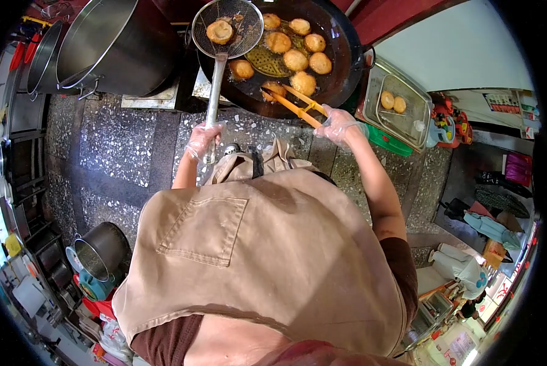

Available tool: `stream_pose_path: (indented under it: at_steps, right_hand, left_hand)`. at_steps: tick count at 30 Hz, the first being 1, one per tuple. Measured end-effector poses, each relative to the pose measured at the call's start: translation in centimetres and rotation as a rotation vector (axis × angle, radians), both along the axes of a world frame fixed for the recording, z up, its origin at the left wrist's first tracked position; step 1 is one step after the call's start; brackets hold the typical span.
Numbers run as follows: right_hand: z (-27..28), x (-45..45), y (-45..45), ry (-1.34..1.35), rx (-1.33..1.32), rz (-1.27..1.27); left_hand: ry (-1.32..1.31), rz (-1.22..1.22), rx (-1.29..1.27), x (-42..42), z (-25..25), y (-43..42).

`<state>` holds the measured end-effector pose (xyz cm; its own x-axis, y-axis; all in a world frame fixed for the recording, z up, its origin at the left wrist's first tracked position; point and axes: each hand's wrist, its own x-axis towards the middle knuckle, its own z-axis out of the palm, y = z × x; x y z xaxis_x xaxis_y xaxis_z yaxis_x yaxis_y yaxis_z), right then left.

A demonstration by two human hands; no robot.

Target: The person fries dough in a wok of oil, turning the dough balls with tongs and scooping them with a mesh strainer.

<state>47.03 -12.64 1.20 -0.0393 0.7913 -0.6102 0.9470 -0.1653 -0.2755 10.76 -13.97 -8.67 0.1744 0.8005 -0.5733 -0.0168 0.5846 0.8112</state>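
My left hand [204, 141], in a clear plastic glove, grips the metal handle of a mesh strainer [247, 25]. One browned round cake [220, 32] lies in the strainer, over the left side of a large dark wok [346, 67]. My right hand [340, 126], also gloved, is closed on orange tongs [307, 108]. The tips of the tongs are at a fried cake [274, 91] near the wok's front edge. Several golden cakes [296, 60] float in the oil, and a perforated disc [267, 61] shows beneath them.
Two fried cakes [393, 102] lie on a rack in a metal tray [410, 131] right of the wok, above a green tray [389, 141]. Large metal pots [112, 46] stand at the upper left. Another pot [103, 250] is at the lower left.
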Motion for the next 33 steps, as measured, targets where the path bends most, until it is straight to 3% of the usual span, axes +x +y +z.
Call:
stream_pose_path:
  at_steps: [10,33]
  right_hand:
    - [0.1,0.2,0.2,0.035,-0.039,-0.011]
    - [-2.7,-2.8,0.0,0.276,-0.066,0.003]
  left_hand:
    - [0.076,-0.018,-0.004,0.0,0.1,-0.1]
    - [0.362,-0.228,-0.127,-2.3,9.4,-2.4]
